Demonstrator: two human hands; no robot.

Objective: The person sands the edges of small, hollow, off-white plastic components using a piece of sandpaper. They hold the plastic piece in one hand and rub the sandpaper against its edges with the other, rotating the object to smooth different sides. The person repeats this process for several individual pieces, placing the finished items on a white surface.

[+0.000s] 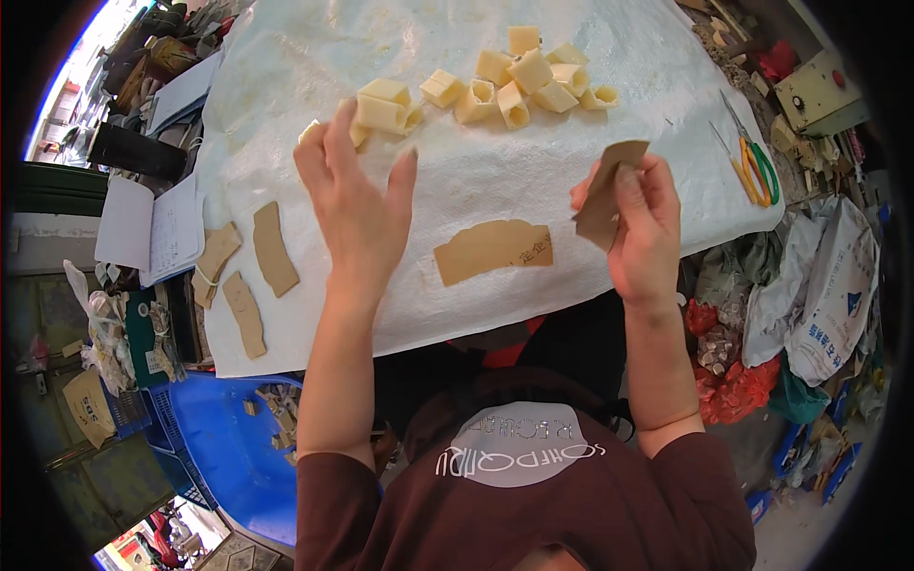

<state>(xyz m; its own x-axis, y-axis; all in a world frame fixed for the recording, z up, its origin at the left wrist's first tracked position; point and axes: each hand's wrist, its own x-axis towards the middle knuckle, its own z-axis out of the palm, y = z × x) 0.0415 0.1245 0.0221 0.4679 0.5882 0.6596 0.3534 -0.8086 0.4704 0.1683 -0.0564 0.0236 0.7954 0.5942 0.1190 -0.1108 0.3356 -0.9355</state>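
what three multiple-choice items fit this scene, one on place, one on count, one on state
1. Where do the scissors lie?
A. at the right edge of the white sheet
B. in the blue crate
C. under the left hand

2. How many brown card pieces lie at the sheet's left edge?
A. one
B. three
C. six

3. What is the state of the right hand?
A. flat on the sheet
B. empty and open
C. pinching a brown card piece

Answers:
1 A, the scissors rest on the sheet's right edge, beyond the right hand.
2 B, three brown pieces lie there, apart from the larger one mid-sheet.
3 C, thumb and fingers close on the card, held above the sheet; the left hand is open and empty.
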